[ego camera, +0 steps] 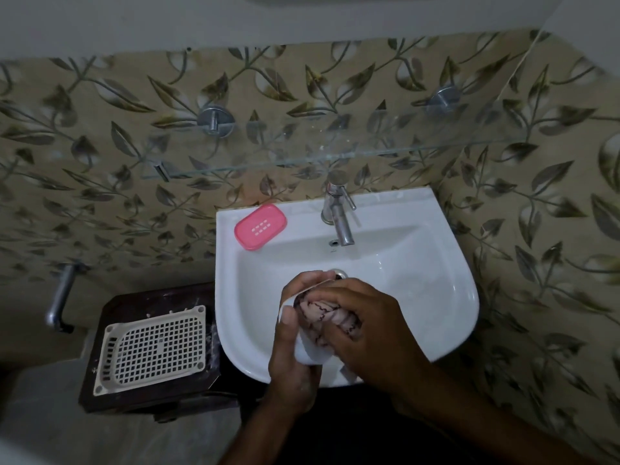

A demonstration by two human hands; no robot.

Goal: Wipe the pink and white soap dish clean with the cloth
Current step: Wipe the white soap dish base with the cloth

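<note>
Step in hand: wiping the inside of the white plastic lower tray of the soap dish [310, 352]. The left hand [292, 333] grips this tray from its left side, thumb hooked over the near rim, fingers curled round the far end. The right hand [364, 327] presses a bunched pale cloth with dark wavy lines [323, 315] into the tray's hollow, fingers curled round the wad. Both hands are together, meeting over the front half of the white ceramic wall-mounted basin [436, 263].

The pink perforated plastic insert of the soap dish [260, 226] lies apart, on the basin ledge beyond and to the left of the left hand (it appears not yet wiped, though this cannot be confirmed).

Next move, as judged: work the cloth round the tray's corners and rim, then set the tray down and take up the pink insert. This calls for a steady left-hand grip, since a wet tray may slip.

Containers:
- White tray: holds only the cloth wad.
- Basin: no standing water visible; the drain lies just beyond the hands.
- Cream plastic lattice basket [154, 350], left of the left hand on a dark wooden stand [141, 397]: nothing visible inside.
</note>
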